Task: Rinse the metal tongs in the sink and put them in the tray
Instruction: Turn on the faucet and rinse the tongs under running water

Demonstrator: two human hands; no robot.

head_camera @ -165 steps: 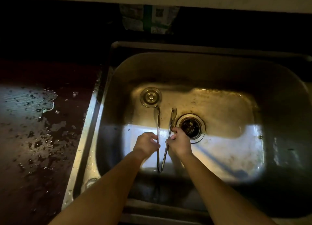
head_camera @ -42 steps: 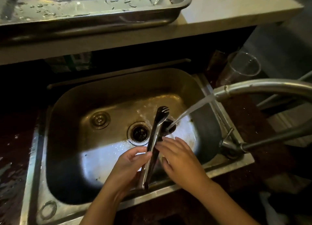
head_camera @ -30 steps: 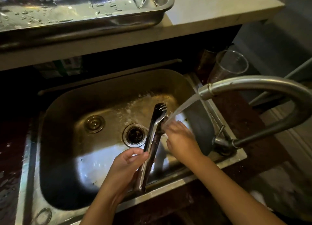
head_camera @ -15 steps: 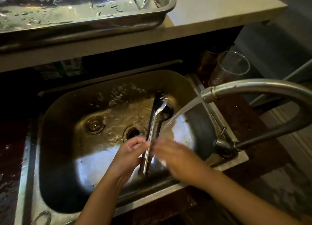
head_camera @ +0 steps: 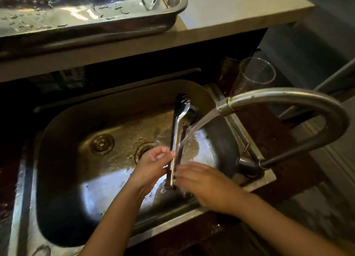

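Observation:
The metal tongs [head_camera: 177, 127] stand nearly upright over the steel sink [head_camera: 63, 178], tips pointing away from me. My left hand [head_camera: 153, 163] grips their lower handle from the left. My right hand [head_camera: 199, 180] lies against the handle's right side, fingers spread on the metal. Water streams from the curved faucet [head_camera: 288, 100] onto the tongs' middle. The wet metal tray [head_camera: 169, 15] rests on the raised pale counter behind the sink, at the top left.
A clear plastic cup [head_camera: 253, 76] stands to the right behind the sink. The drain [head_camera: 144, 150] and a round stopper [head_camera: 101, 144] sit on the sink floor. The faucet base [head_camera: 247, 163] rises at the sink's right rim.
Water has been turned on since the earliest frame. My right hand slid down from the tongs' upper part to the handle, and the tongs shifted slightly upward under the stream.

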